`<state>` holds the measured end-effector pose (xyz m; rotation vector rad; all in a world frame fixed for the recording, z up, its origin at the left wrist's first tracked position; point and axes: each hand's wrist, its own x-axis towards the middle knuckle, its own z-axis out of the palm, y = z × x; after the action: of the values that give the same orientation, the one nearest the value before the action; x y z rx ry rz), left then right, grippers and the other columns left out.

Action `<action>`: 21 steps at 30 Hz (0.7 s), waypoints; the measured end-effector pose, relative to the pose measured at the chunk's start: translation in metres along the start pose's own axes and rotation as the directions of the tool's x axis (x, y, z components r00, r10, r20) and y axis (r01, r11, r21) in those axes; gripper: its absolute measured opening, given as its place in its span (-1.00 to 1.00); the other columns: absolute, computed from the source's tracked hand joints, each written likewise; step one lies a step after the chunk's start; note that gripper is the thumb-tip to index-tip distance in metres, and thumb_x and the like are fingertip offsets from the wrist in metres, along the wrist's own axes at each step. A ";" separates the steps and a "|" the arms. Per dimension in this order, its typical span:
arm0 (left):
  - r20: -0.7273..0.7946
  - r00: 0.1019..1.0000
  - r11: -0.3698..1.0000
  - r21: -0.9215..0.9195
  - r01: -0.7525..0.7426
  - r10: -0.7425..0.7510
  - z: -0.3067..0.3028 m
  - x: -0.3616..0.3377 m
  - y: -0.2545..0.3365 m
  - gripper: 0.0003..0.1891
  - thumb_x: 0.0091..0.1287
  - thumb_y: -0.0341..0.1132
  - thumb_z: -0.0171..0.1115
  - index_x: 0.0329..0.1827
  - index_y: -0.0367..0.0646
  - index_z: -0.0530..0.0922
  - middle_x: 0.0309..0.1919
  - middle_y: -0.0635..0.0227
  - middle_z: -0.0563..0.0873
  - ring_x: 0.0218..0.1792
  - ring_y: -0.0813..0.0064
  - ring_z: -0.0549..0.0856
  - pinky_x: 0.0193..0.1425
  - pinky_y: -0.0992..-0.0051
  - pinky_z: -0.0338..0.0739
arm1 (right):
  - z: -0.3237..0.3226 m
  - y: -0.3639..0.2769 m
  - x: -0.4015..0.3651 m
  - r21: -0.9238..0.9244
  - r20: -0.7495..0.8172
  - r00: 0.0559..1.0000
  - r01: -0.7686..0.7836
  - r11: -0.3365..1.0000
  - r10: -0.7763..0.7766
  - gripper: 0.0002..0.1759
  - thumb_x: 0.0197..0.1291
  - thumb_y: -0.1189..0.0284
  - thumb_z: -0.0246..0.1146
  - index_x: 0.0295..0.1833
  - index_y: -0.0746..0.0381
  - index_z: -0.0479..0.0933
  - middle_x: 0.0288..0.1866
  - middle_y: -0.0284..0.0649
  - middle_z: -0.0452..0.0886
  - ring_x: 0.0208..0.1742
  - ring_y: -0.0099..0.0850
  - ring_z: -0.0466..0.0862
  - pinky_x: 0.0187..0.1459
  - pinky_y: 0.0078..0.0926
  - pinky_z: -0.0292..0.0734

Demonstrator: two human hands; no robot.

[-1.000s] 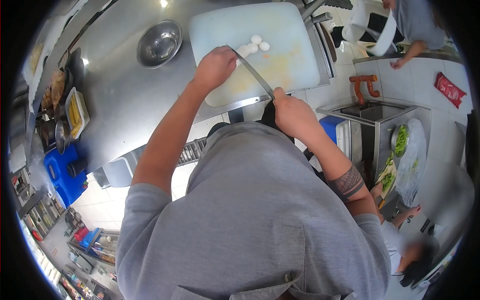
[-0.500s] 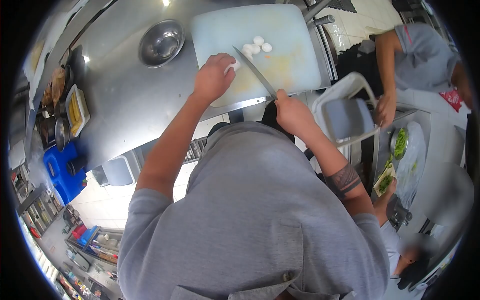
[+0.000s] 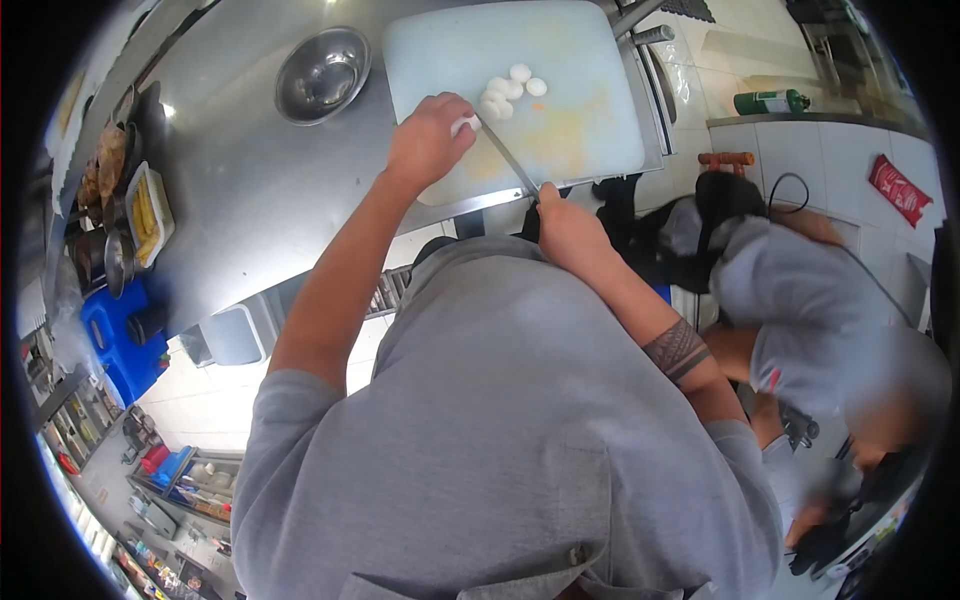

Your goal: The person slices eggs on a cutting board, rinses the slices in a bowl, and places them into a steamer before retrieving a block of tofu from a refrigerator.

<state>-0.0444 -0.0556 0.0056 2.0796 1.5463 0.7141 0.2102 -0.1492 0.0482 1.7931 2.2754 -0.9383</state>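
Observation:
My left hand (image 3: 430, 138) rests at the left part of the white cutting board (image 3: 580, 45), its fingers closed on a small white round piece (image 3: 465, 124). In my right hand (image 3: 572, 228) is the handle of a long knife (image 3: 510, 160). The blade slants up and left across the board, its tip close to the piece under my left fingers. Several more white round pieces (image 3: 498, 98) lie grouped on the board, beyond the blade. Part of the held piece is hidden by my fingers.
A steel bowl (image 3: 323, 76) stands on the metal counter (image 3: 250, 190) left of the board. Further left are a tray of yellow food (image 3: 150, 215) and a blue container (image 3: 122, 335). Another person (image 3: 800, 290) is close by on the right, with a second person partly visible below.
The knife has moved left, its tip now near the held piece. My right hand has shifted left too. The co-worker on the right has moved down, and the carried white bin is out of view.

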 end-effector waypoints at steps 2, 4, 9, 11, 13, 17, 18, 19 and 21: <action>-0.031 0.999 0.999 -0.019 0.036 -0.036 -0.001 0.000 0.001 -0.81 0.36 -0.28 0.32 -0.03 -0.07 0.72 0.05 0.43 0.77 0.13 0.24 0.72 0.14 0.21 0.69 | -0.007 0.001 0.006 -0.042 0.025 1.000 0.005 0.999 -0.004 -0.70 0.26 0.55 0.16 0.08 0.37 0.36 -0.21 0.19 0.74 -0.12 0.22 0.76 -0.06 0.21 0.63; -0.028 0.998 0.998 -0.029 0.054 -0.055 -0.001 -0.001 0.000 -0.83 0.37 -0.28 0.34 -0.05 -0.09 0.73 0.06 0.37 0.78 0.14 0.19 0.72 0.16 0.20 0.67 | -0.029 -0.013 -0.002 -0.052 0.055 0.998 -0.023 0.998 0.025 -0.72 0.27 0.55 0.13 0.07 0.35 0.36 -0.21 0.18 0.74 -0.11 0.23 0.76 -0.03 0.22 0.62; -0.080 0.996 0.999 -0.043 0.022 -0.025 0.007 -0.002 -0.006 -0.87 0.35 -0.31 0.38 -0.13 -0.12 0.73 -0.01 0.30 0.81 0.10 0.14 0.74 0.16 0.18 0.67 | -0.057 -0.032 -0.022 -0.008 0.100 0.995 -0.029 1.000 0.030 -0.70 0.30 0.55 0.08 0.13 0.36 0.36 -0.18 0.18 0.74 -0.10 0.22 0.76 -0.04 0.22 0.61; -0.080 0.997 0.998 -0.064 -0.011 0.005 0.006 -0.001 -0.007 -0.89 0.34 -0.33 0.39 -0.15 -0.13 0.73 -0.02 0.30 0.81 0.08 0.15 0.75 0.12 0.19 0.68 | -0.050 -0.029 -0.021 -0.026 0.096 0.995 -0.032 0.999 0.034 -0.69 0.30 0.55 0.09 0.14 0.36 0.36 -0.18 0.18 0.74 -0.10 0.22 0.76 -0.04 0.22 0.61; -0.096 0.995 0.998 -0.063 -0.023 0.017 0.006 0.000 -0.008 -0.89 0.33 -0.32 0.37 -0.16 -0.12 0.73 -0.03 0.35 0.81 0.08 0.19 0.75 0.12 0.20 0.69 | -0.028 -0.017 -0.013 -0.043 0.087 0.996 -0.033 0.999 0.037 -0.68 0.29 0.56 0.09 0.15 0.36 0.36 -0.17 0.19 0.74 -0.10 0.22 0.76 -0.04 0.21 0.61; -0.102 0.995 0.999 -0.038 -0.005 0.001 0.006 -0.003 -0.008 -0.90 0.33 -0.33 0.35 -0.18 -0.12 0.74 -0.03 0.39 0.81 0.07 0.22 0.75 0.10 0.22 0.70 | -0.006 -0.005 0.000 -0.016 0.018 1.000 0.012 1.000 -0.012 -0.78 0.41 0.50 0.11 0.09 0.33 0.35 -0.25 0.20 0.73 -0.19 0.24 0.75 -0.13 0.22 0.61; -0.104 0.995 0.999 -0.035 -0.008 0.005 0.005 -0.002 -0.008 -0.90 0.33 -0.33 0.35 -0.18 -0.12 0.74 -0.03 0.39 0.81 0.07 0.22 0.75 0.10 0.22 0.70 | -0.017 -0.011 0.001 -0.054 0.089 0.995 -0.031 0.998 0.036 -0.66 0.27 0.57 0.12 0.16 0.36 0.37 -0.19 0.18 0.75 -0.14 0.21 0.76 -0.07 0.17 0.63; -0.117 0.993 0.999 -0.041 -0.015 0.010 0.006 -0.003 -0.009 -0.90 0.32 -0.33 0.35 -0.19 -0.12 0.73 -0.05 0.39 0.81 0.06 0.22 0.75 0.09 0.22 0.70 | -0.024 -0.015 -0.002 -0.053 0.088 0.995 -0.033 0.998 0.037 -0.66 0.27 0.57 0.12 0.16 0.36 0.37 -0.19 0.18 0.75 -0.14 0.21 0.76 -0.07 0.17 0.63; -0.133 0.991 0.999 -0.048 -0.024 0.017 0.008 -0.002 -0.010 -0.90 0.31 -0.33 0.36 -0.19 -0.12 0.73 -0.06 0.39 0.81 0.05 0.22 0.76 0.08 0.22 0.71 | -0.039 -0.024 -0.010 -0.049 0.093 0.995 -0.031 0.998 0.035 -0.65 0.27 0.57 0.13 0.17 0.36 0.37 -0.20 0.18 0.74 -0.15 0.19 0.76 -0.09 0.17 0.64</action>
<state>-0.0477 -0.0555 -0.0072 2.0510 1.5621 0.9055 0.2030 -0.1401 0.0938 1.7239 2.1861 -0.9336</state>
